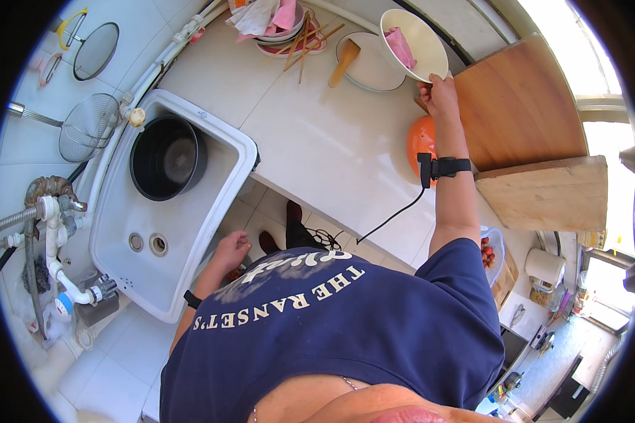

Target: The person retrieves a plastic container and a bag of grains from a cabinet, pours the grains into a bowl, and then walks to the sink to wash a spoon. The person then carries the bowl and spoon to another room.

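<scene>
At the upper right, my right hand (440, 95) grips the rim of a cream bowl (428, 45), which is tilted and holds a pink cloth (400, 48). Beneath and left of that bowl lies a round pale plate or lid (378, 66) on the counter, with a wooden spatula (344, 64) across its edge. My left hand (233, 251) is low beside the sink's front edge, fingers loosely bent, and nothing is seen in it. A black pot (168, 157) stands in the white sink (217, 174). Under my right forearm, an orange rounded object (420, 143) is partly hidden.
Stacked bowls with cloths (283, 31) and wooden chopsticks (309, 45) occupy the counter's back. Wooden boards (518, 106) lean at the right, near a clear container of red fruit (495, 256). Strainers (90, 127) hang left; a cable (397, 214) trails from my right wristband.
</scene>
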Motion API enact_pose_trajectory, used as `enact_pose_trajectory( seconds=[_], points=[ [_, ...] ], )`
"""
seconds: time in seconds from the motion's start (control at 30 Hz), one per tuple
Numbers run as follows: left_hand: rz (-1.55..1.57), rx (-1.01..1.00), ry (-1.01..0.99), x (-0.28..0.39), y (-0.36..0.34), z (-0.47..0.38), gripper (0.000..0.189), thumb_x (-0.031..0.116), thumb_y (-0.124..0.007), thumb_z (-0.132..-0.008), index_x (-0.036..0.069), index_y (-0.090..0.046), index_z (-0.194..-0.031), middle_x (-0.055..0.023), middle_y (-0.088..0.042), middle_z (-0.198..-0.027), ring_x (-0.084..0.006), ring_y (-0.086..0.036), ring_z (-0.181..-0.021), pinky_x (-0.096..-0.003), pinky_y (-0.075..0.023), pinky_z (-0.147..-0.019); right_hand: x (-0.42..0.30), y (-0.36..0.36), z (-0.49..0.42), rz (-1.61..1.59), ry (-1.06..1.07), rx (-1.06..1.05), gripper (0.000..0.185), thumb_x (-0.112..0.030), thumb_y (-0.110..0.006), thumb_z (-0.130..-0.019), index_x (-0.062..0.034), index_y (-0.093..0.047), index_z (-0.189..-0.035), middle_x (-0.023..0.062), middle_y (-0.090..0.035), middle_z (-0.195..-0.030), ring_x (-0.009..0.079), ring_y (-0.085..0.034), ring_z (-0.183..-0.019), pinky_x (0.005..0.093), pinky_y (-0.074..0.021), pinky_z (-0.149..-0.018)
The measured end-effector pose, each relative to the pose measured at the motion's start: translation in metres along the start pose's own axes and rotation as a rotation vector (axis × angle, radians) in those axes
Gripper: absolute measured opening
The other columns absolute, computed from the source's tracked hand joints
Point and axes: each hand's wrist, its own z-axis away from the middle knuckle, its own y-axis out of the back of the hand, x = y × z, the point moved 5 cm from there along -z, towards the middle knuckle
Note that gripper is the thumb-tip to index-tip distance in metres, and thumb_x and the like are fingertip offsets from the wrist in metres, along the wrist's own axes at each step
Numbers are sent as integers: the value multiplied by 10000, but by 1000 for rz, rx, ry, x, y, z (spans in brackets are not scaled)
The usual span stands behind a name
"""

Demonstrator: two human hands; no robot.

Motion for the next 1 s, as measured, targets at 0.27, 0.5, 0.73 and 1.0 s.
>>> enact_pose_trajectory(
  seconds=[0.27, 0.5, 0.73, 1.0],
  points=[
    [-60, -6, -35, 7, 0, -4, 317, 103, -632, -797, 19, -544, -1090, -116, -628, -950, -194, -612, -829, -306, -504, -724, 31, -14, 2, 213, 27, 75, 207, -63, -437, -808, 42, -463, -985, 115, -580, -656, 134, -520, -458, 256, -378, -380],
    [-78, 2, -6, 4, 9, 3, 320, 139, -641, -804, 34, -545, -1091, -119, -627, -958, -211, -610, -867, -320, -500, -756, 68, -34, -19, 159, 107, 172, 257, -51, -431, -798, 53, -414, -1033, 111, -577, -632, 149, -520, -427, 266, -371, -361],
    [-86, -16, -4, 4, 14, 7, 348, 149, -634, -815, 32, -533, -1126, -115, -619, -993, -204, -605, -876, -311, -497, -746, 91, -40, -36, 172, 62, 222, 228, -63, -445, -795, 40, -441, -999, 104, -565, -610, 151, -514, -422, 279, -361, -357],
    [-134, -54, -24, 11, 18, 2, 370, 166, -638, -820, 35, -519, -1144, -117, -619, -996, -192, -605, -882, -305, -495, -751, 99, -40, -36, 115, 9, 225, 323, -125, -488, -802, 32, -375, -1062, 121, -598, -689, 162, -558, -473, 282, -423, -422]
  ],
)
